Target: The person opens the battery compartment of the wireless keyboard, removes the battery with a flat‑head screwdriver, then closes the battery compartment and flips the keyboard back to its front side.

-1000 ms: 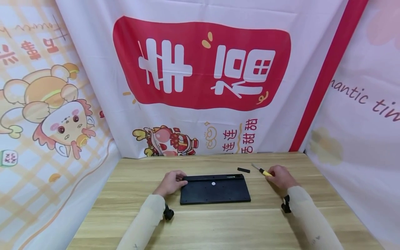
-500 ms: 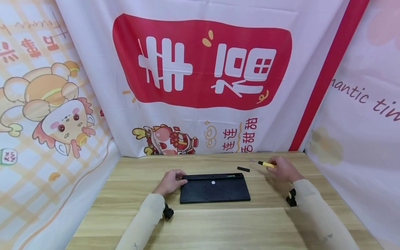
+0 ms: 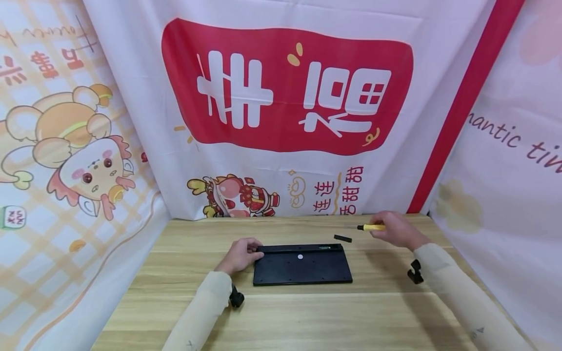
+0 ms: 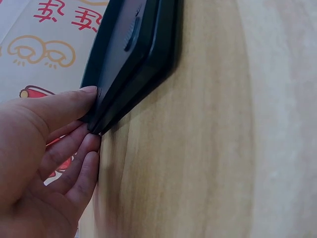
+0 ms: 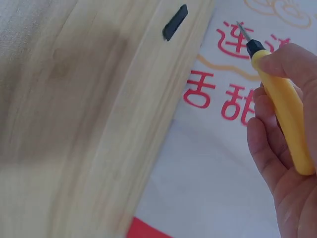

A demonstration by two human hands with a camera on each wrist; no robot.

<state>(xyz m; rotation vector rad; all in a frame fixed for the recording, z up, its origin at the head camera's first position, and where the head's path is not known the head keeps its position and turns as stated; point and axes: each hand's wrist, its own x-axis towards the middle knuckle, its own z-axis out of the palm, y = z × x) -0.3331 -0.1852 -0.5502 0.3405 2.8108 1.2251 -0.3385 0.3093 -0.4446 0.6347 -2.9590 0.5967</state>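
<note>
A black keyboard (image 3: 303,270) lies face down on the table, its small compartment (image 3: 329,247) uncovered at the far right corner. My left hand (image 3: 239,256) pinches its far left corner; in the left wrist view the thumb (image 4: 74,101) rests on the upper side and the fingers sit at the edge. Beyond the keyboard's right end, my right hand (image 3: 397,229) grips a yellow-handled screwdriver (image 3: 373,227) above the table. Its thin metal tip (image 5: 242,29) points left. A small black cover (image 3: 342,239) lies on the table between the keyboard and the screwdriver.
The wooden table (image 3: 298,321) ends at a printed cloth (image 3: 281,185) hanging along its far edge. More printed cloth hangs on the left (image 3: 79,234) and right (image 3: 518,204). Black wrist cameras (image 3: 237,296) are worn on both arms.
My right hand has lifted the screwdriver off the table and shifted slightly away from me; its shaft has swung to point left. The left hand and the keyboard have stayed put.
</note>
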